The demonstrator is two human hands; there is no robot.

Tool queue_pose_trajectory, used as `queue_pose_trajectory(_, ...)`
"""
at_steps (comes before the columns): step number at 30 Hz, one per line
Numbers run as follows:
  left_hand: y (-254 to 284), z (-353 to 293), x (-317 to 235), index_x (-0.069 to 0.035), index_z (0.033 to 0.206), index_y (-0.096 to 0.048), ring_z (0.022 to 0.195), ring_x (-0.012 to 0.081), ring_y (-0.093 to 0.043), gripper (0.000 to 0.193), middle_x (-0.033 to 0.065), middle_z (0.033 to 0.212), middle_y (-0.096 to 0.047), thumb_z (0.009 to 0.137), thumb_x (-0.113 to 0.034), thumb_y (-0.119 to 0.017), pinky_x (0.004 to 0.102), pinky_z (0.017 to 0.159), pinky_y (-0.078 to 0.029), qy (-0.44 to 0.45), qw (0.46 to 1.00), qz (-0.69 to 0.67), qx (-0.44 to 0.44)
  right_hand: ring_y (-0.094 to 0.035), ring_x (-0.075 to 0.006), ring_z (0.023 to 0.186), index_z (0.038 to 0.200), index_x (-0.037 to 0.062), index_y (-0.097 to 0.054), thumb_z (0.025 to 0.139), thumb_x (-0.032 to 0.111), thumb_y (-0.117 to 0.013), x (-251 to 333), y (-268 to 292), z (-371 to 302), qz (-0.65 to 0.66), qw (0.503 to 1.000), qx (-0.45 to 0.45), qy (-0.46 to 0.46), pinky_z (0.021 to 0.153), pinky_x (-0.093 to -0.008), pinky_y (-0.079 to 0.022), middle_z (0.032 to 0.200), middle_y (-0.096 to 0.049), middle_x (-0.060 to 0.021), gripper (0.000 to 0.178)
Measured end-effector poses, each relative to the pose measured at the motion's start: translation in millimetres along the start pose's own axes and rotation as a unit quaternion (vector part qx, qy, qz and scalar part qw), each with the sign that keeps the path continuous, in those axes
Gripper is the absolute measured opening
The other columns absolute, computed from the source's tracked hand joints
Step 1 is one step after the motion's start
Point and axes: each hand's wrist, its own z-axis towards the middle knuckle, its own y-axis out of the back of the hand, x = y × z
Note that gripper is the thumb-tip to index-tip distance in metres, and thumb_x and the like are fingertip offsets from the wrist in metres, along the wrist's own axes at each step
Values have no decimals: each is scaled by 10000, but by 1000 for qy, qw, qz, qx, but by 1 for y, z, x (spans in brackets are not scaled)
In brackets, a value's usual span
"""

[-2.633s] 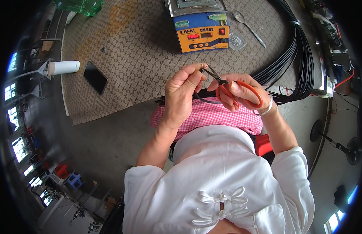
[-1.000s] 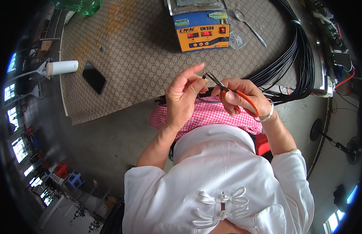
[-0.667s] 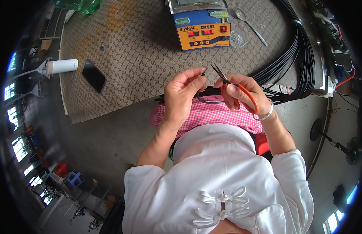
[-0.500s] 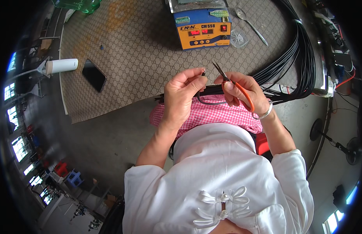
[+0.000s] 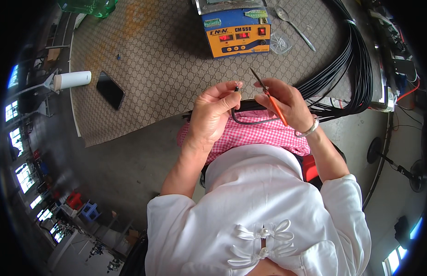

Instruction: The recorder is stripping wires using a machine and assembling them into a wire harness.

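My left hand [image 5: 213,110] pinches a black cable [image 5: 245,123] just below its stripped end, where several thin pale wires stick up past the fingertips. From there the cable bends down and runs right, passing below my right hand. Orange-handled scissors [image 5: 275,106] are gripped in my right hand [image 5: 291,102]. Their dark blades point up and to the left, looking nearly together. A small gap separates the blades from the cable end. Both hands are held over my lap, at the table's near edge.
A patterned cloth covers the table [image 5: 167,69]. On it stand a blue and orange soldering-type control box [image 5: 239,41], a spoon [image 5: 296,28], a small clear dish [image 5: 280,44], a phone [image 5: 110,89] and a white bottle [image 5: 74,78]. Bundled black cables [image 5: 360,73] lie at the right.
The scissors have turned more upright in my right hand, and their blades look closer together. Fingers of that hand have shifted on the handles. My left hand has moved slightly left with the cable.
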Motion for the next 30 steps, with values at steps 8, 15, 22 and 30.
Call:
queue_pose_trajectory(8,5,1,2,-48,986,-608,708,145,-494,195,31,871,-598,791,-62,-604,267,671,-400,-17,997,-53,62,-553,-320,726,987,33,-522,704,123,-623,-30,-7,24,-326,928,-68,167,646,-372,-450,788,-551,-142,314)
queue_pose_trajectory(15,8,2,-1,-75,982,-605,715,151,-500,178,29,846,-595,805,-71,-591,269,674,-402,42,993,-86,75,-528,-298,838,982,51,-546,689,75,-612,-46,-11,53,-433,859,-135,238,732,-370,-440,859,-544,-126,302)
queue_pose_trajectory(22,7,4,4,-81,937,-605,776,159,-527,143,26,884,-590,795,-60,-602,274,732,-420,1,995,-83,48,-581,-200,832,962,20,-542,720,48,-642,-36,-14,33,-3,991,-3,133,721,-309,-478,886,-576,-85,263)
queue_pose_trajectory(30,-7,4,3,-75,905,-589,788,111,-526,116,18,881,-580,792,-62,-613,254,745,-412,-31,998,-43,-16,-529,-62,693,949,20,-519,751,48,-670,-17,-39,17,335,940,49,32,613,-188,-441,771,-555,-8,251)
